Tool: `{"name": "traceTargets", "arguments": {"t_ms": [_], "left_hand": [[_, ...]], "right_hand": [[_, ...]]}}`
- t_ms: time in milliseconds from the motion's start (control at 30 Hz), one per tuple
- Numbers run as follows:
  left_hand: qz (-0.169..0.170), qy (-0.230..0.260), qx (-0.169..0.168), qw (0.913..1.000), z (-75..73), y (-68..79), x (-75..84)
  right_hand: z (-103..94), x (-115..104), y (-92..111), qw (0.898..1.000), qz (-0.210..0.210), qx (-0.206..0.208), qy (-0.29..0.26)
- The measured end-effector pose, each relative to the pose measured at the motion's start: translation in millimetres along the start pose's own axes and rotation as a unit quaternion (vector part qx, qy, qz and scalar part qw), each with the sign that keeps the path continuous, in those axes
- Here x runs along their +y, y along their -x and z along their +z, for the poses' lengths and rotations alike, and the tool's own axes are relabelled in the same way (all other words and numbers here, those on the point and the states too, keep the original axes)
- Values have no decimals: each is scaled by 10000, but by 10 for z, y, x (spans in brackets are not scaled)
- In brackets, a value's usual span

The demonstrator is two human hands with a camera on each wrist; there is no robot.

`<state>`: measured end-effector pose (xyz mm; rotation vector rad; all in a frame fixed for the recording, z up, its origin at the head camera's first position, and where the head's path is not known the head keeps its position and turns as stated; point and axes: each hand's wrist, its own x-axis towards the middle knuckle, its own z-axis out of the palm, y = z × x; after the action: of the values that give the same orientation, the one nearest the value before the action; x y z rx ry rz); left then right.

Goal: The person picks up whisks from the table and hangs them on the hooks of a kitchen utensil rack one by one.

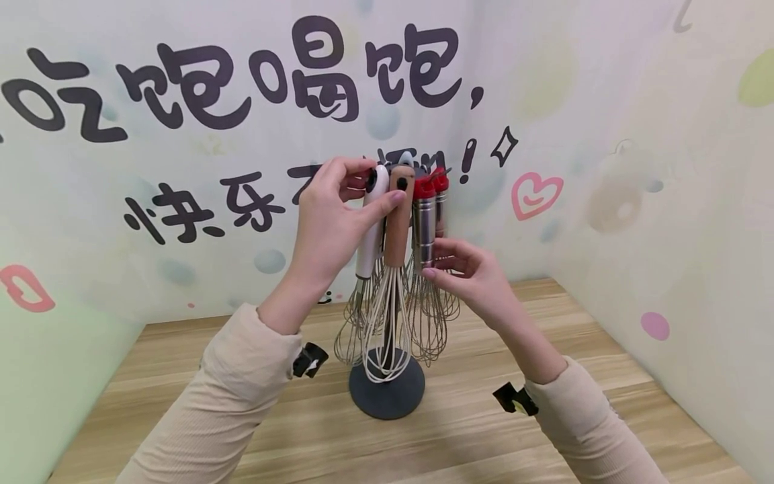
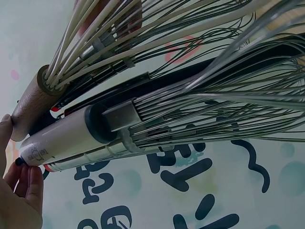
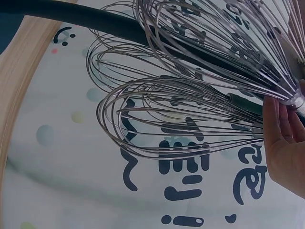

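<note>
Several whisks hang by their handles around a dark stand with a round base (image 1: 387,398). My left hand (image 1: 335,218) is at the handle tops, its fingers curled at the upper end of a white-handled whisk (image 1: 367,252). Its thumb crosses in front of that handle and reaches onto a wooden-handled whisk (image 1: 396,243) with cream wires. Lower down on the right, my right hand (image 1: 474,282) pinches the bottom of a steel-handled whisk (image 1: 425,225) with a red top. Behind it hangs another red-topped whisk (image 1: 441,202). In the right wrist view steel wire loops (image 3: 143,119) spread away from the fingers.
The stand is on a wood-grain table (image 1: 471,437). A pale wall (image 1: 211,154) with large black lettering rises behind, and side walls close in left and right. Small black devices are strapped at both wrists.
</note>
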<state>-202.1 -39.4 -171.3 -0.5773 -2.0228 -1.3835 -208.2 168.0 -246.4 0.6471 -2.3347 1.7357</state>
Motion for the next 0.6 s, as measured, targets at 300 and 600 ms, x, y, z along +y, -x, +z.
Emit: {"name": "traceTargets", "arguments": {"t_ms": [300, 600], "left_hand": [[-19, 26, -3, 10000, -4, 8, 3], [-75, -20, -40, 10000, -5, 17, 5]], "right_hand": [[11, 25, 3, 9998, -127, -6, -125], [-4, 31, 20, 9990, -183, -8, -408]]}}
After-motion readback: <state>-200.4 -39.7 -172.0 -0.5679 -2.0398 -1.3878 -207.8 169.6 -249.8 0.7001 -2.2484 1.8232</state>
